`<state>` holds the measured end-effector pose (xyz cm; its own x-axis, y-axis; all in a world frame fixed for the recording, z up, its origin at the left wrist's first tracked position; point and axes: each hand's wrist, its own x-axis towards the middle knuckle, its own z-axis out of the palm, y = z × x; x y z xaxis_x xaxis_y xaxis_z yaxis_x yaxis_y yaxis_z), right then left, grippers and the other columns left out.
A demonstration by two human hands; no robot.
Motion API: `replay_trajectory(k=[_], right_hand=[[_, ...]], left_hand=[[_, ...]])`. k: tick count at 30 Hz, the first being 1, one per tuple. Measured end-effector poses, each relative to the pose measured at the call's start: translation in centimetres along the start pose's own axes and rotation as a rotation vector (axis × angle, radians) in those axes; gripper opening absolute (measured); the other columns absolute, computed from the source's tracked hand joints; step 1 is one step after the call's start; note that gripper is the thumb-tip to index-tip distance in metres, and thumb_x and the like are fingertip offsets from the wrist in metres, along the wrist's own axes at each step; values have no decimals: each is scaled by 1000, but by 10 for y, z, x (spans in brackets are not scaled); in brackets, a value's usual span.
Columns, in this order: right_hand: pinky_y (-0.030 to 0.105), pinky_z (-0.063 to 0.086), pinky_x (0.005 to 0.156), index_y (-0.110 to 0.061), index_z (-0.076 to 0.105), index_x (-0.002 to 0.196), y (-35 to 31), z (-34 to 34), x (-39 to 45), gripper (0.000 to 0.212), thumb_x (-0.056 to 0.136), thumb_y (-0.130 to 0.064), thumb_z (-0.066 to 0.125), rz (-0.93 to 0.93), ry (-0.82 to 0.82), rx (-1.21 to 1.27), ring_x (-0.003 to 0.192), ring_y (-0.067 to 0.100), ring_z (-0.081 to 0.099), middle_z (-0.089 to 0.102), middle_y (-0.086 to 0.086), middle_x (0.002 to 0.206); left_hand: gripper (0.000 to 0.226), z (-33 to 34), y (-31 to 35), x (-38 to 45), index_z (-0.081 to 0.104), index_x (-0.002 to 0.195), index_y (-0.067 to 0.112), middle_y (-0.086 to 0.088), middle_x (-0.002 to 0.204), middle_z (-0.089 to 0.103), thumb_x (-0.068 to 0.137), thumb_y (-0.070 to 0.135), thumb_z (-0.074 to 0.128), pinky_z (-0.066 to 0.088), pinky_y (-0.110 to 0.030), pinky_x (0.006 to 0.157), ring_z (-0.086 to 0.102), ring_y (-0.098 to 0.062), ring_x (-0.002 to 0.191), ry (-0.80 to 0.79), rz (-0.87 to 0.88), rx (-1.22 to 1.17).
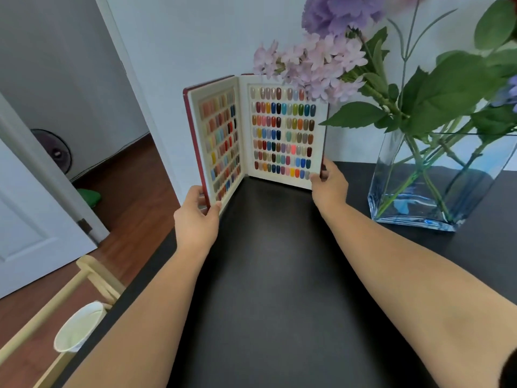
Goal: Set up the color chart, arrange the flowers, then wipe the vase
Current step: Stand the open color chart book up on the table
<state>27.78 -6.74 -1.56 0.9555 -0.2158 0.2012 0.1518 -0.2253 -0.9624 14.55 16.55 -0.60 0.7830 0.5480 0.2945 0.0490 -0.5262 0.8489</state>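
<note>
A red-covered color chart book (282,133) stands upright and open on the black table (279,261), near its far left corner, showing rows of colored nail samples on both pages. My left hand (197,217) grips the lower edge of the left cover. My right hand (330,183) holds the lower right corner of the right page. To the right stands a clear rectangular glass vase (436,186) with water and green stems. Purple and lilac flowers (321,63) with large green leaves lean from it toward the chart, overlapping its top right corner.
The table's left edge drops to a wooden floor (134,191). A pale wooden rack (92,278) with a white paper cup (78,326) sits beside the table at lower left. A white door (33,219) stands open at left, and a wall runs behind the chart.
</note>
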Motion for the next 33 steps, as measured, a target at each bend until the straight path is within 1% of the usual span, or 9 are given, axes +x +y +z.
replay_trajectory(k=[2,5,10,14,16,19,22,27,33], right_hand=[[6,43,65,-31,57,127,2,-1,2,40,94,-8,55,10,24,11,88,2,60,62,-13,102],[21,50,80,-30,57,126,7,-2,4,39,94,-8,56,31,78,38,94,7,60,63,-11,104],[16,45,73,-30,55,124,12,-3,6,38,94,-8,55,43,131,46,94,9,60,64,-5,109],[26,49,80,-27,54,123,16,-2,8,34,94,-9,56,34,149,24,98,14,62,66,-3,111],[25,47,78,-26,54,124,16,-1,10,34,94,-10,56,37,166,18,96,13,62,65,-3,109],[25,46,77,-28,53,126,16,-2,16,35,95,-11,55,58,208,6,97,13,61,65,-2,112],[26,48,79,-29,53,128,17,-1,22,37,96,-11,54,73,237,11,100,13,60,65,-2,114],[17,42,71,-32,55,129,19,1,33,40,96,-9,52,74,300,1,94,8,60,67,-7,109],[16,42,76,-29,56,130,19,1,50,41,96,-8,52,93,361,-6,94,6,59,65,-10,105]], left_hand=[[33,12,1,5,50,116,34,15,109,55,92,21,68,43,-12,65,60,-10,91,-11,6,-11],[33,26,0,14,49,114,36,15,109,54,93,19,66,45,-16,70,59,-9,92,-26,4,-30],[31,42,-2,33,48,108,35,10,111,58,93,13,64,49,-27,83,57,-12,98,-17,5,-42],[30,53,-5,54,49,121,26,-3,128,62,96,12,59,47,-31,84,60,-21,109,-25,-20,-13],[32,56,-8,64,45,126,23,-6,131,61,97,11,54,47,-32,82,60,-26,114,-47,-6,21],[33,59,-11,79,42,128,18,-11,127,62,98,7,48,46,-33,79,61,-27,105,-54,-1,57],[34,62,-13,93,41,129,14,-14,123,62,97,4,45,46,-35,78,61,-33,104,-39,-15,63],[35,66,-16,111,40,132,14,-15,128,60,99,4,44,45,-33,82,60,-34,110,-50,-29,73],[35,69,-18,129,40,133,17,-13,131,58,100,7,45,48,-37,85,59,-33,112,-81,-35,84]])
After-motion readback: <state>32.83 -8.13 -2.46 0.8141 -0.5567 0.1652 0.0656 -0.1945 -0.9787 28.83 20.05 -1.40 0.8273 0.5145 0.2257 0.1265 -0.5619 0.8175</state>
